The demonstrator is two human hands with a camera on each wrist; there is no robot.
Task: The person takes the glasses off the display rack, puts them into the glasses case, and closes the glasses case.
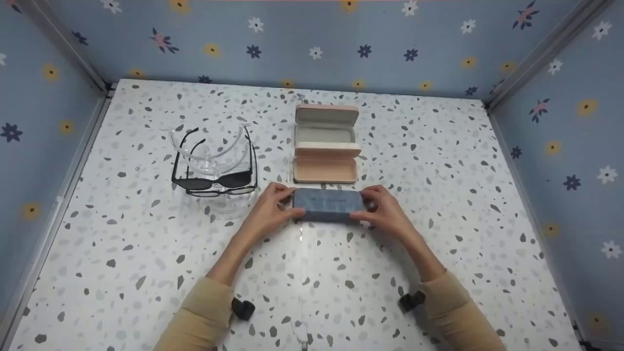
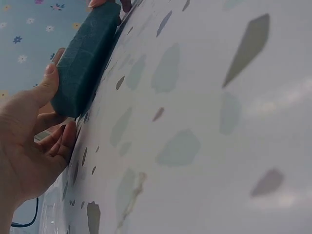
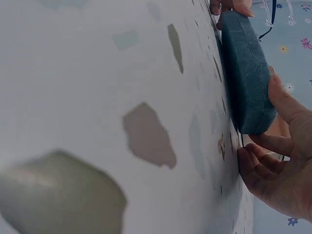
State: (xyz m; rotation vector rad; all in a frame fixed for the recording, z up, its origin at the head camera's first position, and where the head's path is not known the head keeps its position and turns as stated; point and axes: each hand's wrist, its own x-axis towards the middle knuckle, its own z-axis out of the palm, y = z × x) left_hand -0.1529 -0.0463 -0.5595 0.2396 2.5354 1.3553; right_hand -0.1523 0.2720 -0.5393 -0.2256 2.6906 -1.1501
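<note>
Head view: left hand (image 1: pixel 270 207) and right hand (image 1: pixel 387 210) clamped on closed blue case (image 1: pixel 327 204), one at each end. Case on or just above bench (image 1: pixel 341 292), just in front of two open cases (image 1: pixel 325 170) (clear stand (image 1: pixel 208 155) with sunglasses (image 1: pixel 236 179) and black-framed glasses (image 1: pixel 204 193) off to left).

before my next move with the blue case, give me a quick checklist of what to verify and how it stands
1. Left hand gripping one end of the blue case: ok.
2. Right hand gripping the opposite end: ok.
3. Blue case lid shut: ok, it looks closed.
4. Blue case contents known: cannot tell, the closed lid hides the inside.
5. Front open case empty: ok, nothing shows inside.
6. Sunglasses and clear-lens glasses out of the hands' grip: ok, both are at the clear stand.
</note>
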